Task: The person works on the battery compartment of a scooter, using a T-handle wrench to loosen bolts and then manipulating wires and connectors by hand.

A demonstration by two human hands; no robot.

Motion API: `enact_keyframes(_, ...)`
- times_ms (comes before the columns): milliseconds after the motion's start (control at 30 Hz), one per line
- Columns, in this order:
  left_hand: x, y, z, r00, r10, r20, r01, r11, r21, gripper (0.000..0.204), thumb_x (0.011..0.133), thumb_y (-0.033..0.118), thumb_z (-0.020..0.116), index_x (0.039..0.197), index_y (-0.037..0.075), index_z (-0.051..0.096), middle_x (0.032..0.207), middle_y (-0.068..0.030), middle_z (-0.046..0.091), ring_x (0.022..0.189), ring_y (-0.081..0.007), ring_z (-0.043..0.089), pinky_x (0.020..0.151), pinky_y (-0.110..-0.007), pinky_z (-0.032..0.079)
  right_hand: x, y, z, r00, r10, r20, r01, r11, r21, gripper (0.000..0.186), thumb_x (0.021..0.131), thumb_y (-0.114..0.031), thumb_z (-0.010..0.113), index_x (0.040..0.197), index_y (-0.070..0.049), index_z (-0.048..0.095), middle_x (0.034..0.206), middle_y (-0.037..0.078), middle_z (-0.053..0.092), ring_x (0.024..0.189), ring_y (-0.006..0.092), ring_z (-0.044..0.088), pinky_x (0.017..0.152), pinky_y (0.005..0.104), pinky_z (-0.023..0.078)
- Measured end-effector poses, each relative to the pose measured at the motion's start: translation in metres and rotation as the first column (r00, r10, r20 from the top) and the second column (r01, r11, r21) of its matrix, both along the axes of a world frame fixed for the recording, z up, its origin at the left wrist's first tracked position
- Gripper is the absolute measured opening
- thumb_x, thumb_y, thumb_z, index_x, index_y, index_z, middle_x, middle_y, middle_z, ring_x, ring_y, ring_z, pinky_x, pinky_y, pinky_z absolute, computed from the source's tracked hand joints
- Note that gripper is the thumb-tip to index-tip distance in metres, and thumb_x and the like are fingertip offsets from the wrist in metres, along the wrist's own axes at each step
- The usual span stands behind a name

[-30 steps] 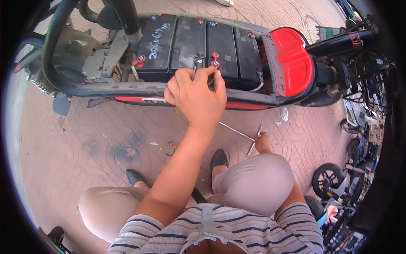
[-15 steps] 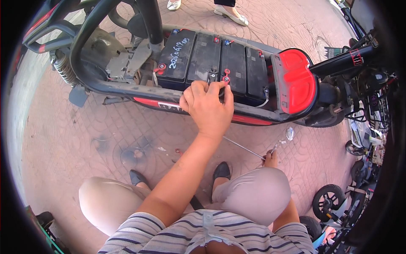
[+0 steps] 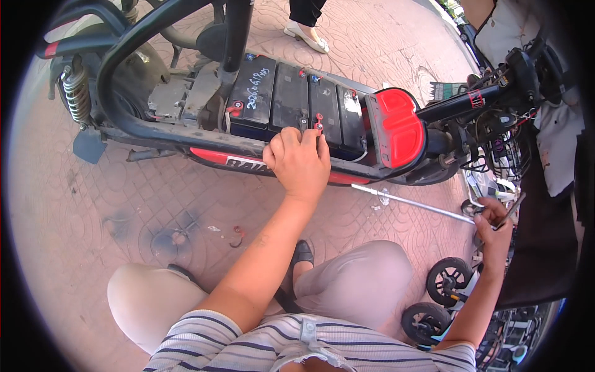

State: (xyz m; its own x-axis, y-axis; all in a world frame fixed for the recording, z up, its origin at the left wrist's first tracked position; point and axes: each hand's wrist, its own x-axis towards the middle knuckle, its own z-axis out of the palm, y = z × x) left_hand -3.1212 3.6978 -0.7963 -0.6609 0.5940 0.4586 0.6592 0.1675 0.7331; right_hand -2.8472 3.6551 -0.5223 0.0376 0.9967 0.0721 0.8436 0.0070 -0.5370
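Several black batteries (image 3: 291,93) sit side by side in the floor well of an electric scooter (image 3: 173,144). My left hand (image 3: 299,166) reaches over the near edge of the well, fingers curled down. Its index finger and thumb are at a red terminal connector (image 3: 319,119) with a bolt, on a middle battery. What lies under those fingertips is hidden. Out to the right, my right hand (image 3: 494,222) is closed round a long silver rod-shaped tool (image 3: 415,203), whose thin end points left toward the scooter's side.
The scooter's red footboard panel (image 3: 400,121) lies right of the batteries. A small red-and-black piece (image 3: 238,235) and scraps lie on the paving (image 3: 155,204). Another person's shoe (image 3: 307,38) stands beyond the scooter. Parked wheels (image 3: 449,280) crowd the right side.
My right hand has risen and swung outward to the right from beside my knee, bringing the rod tool with it. My left hand stays at the terminal. The view has shifted a little.
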Motion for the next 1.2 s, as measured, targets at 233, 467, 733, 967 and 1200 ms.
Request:
enact_keyframes(233, 0.000, -0.001, 0.000, 0.999, -0.032, 0.044, 0.033, 0.999, -0.013, 0.013, 0.080, 0.027, 0.072, 0.089, 0.019, 0.068, 0.094, -0.0035, 0.052, 0.096, -0.0259, 0.049, 0.088, -0.043, 0.033, -0.112, 0.037, 0.030, 0.937, 0.272, 0.220, -0.305, 0.943, 0.135, 0.013, 0.077, 0.000, 0.078, 0.078, 0.001, 0.065, 0.069, -0.002, 0.060, 0.063, 0.0039, 0.051, 0.058, 0.0197, 0.038)
enact_keyframes(467, -0.005, -0.003, 0.000, 0.998, -0.042, 0.055, 0.044, 0.999, -0.023, 0.013, 0.078, 0.027, 0.072, 0.088, 0.019, 0.067, 0.093, -0.0026, 0.050, 0.095, -0.0256, 0.049, 0.086, -0.043, 0.035, -0.153, 0.085, 0.019, 0.890, 0.363, 0.277, -0.373, 0.928, -0.019, 0.014, 0.078, 0.000, 0.079, 0.081, 0.001, 0.065, 0.074, 0.001, 0.066, 0.068, 0.0054, 0.059, 0.064, 0.0211, 0.048)
enact_keyframes(733, -0.004, -0.001, -0.003, 0.999, -0.025, 0.044, 0.027, 0.999, -0.026, 0.013, 0.078, 0.027, 0.073, 0.086, 0.019, 0.066, 0.092, -0.0020, 0.050, 0.095, -0.0247, 0.049, 0.086, -0.042, 0.034, -0.169, 0.105, 0.022, 0.868, 0.406, 0.286, -0.400, 0.913, -0.079, 0.015, 0.079, -0.001, 0.079, 0.079, 0.000, 0.064, 0.072, 0.000, 0.065, 0.068, 0.0054, 0.058, 0.064, 0.0212, 0.045)
enact_keyframes(967, -0.001, 0.001, -0.003, 0.999, -0.023, 0.048, 0.023, 1.000, -0.009, 0.014, 0.077, 0.027, 0.073, 0.087, 0.020, 0.067, 0.090, -0.0009, 0.050, 0.094, -0.0241, 0.049, 0.086, -0.042, 0.033, -0.215, 0.144, 0.053, 0.613, 0.639, 0.464, -0.562, 0.766, -0.312, 0.021, 0.080, -0.009, 0.078, 0.090, -0.003, 0.061, 0.074, -0.001, 0.058, 0.075, 0.0081, 0.054, 0.069, 0.0243, 0.044)
enact_keyframes(1200, -0.005, -0.001, -0.006, 0.999, -0.016, 0.045, 0.017, 0.999, -0.028, 0.013, 0.078, 0.028, 0.073, 0.088, 0.020, 0.067, 0.089, -0.0007, 0.051, 0.095, -0.0239, 0.049, 0.086, -0.042, 0.033, -0.259, 0.142, 0.073, 0.323, 0.631, 0.706, -0.607, 0.710, -0.357, 0.031, 0.089, -0.021, 0.072, 0.106, -0.002, 0.054, 0.087, 0.011, 0.055, 0.082, 0.0224, 0.054, 0.075, 0.0338, 0.046)
